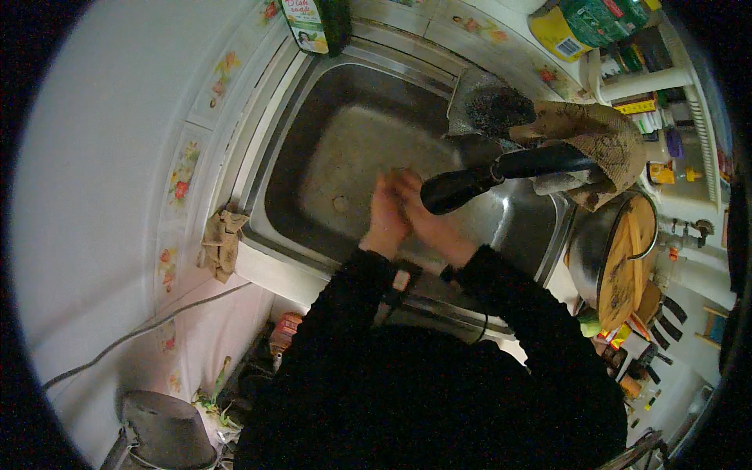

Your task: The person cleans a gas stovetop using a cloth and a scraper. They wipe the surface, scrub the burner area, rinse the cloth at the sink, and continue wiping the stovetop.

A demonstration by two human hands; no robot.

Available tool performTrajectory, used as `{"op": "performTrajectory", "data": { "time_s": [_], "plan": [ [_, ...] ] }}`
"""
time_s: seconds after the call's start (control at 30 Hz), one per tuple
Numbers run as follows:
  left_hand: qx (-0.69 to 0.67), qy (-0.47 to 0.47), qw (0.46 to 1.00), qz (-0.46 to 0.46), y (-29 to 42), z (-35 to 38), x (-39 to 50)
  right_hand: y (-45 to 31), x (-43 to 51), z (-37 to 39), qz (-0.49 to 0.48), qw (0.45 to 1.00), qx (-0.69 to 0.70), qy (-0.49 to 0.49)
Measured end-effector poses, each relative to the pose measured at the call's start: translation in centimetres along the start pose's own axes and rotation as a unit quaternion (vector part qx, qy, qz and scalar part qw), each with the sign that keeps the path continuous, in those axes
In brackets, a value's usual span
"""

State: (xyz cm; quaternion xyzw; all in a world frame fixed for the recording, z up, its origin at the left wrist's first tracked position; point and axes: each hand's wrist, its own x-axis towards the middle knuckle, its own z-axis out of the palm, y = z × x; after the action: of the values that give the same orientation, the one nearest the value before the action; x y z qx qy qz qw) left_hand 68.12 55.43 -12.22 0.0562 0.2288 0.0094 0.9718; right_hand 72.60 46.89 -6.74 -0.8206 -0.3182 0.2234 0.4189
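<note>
Over the stainless steel sink (364, 135), my left hand (386, 217) and my right hand (437, 226) meet, fingers towards each other. Motion blurs the fingers, so how far they are bent or spread is unclear. No object shows in either hand. The black faucet head (452, 192) hangs just right of my right hand and partly overlaps it. Whether water runs from it cannot be made out. A round drain (341, 203) lies in the basin floor, left of my hands. Black sleeves cover both arms to the wrists.
A brown cloth (614, 138) and a grey mesh cloth (470, 106) drape around the faucet. Behind the sink stands a dish soap bottle (308, 29). A crumpled rag (223, 244) hangs at the left edge. Right are a pot (587, 258), a wooden lid (625, 264) and several knives (667, 326).
</note>
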Motion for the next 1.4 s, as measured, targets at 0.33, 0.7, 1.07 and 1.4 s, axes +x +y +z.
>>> {"op": "performTrajectory", "data": {
  "time_s": [0.33,0.7,1.07,1.4],
  "plan": [
    [0.105,0.162,0.972,-0.137,3.7,6.9,-2.4,1.9,-1.4,-2.7,-0.100,0.957,-0.271,0.013],
    [0.178,0.093,0.976,-0.089,0.7,2.0,-0.8,2.4,-0.3,-2.0,0.029,0.993,0.099,-0.056],
    [0.122,0.085,0.986,-0.070,2.0,4.0,0.1,0.9,0.8,0.6,0.052,0.982,0.176,0.043],
    [0.324,-0.011,0.946,-0.022,1.7,6.9,-2.0,-0.3,0.0,-1.5,0.074,0.989,0.106,0.076]
  ]
}}
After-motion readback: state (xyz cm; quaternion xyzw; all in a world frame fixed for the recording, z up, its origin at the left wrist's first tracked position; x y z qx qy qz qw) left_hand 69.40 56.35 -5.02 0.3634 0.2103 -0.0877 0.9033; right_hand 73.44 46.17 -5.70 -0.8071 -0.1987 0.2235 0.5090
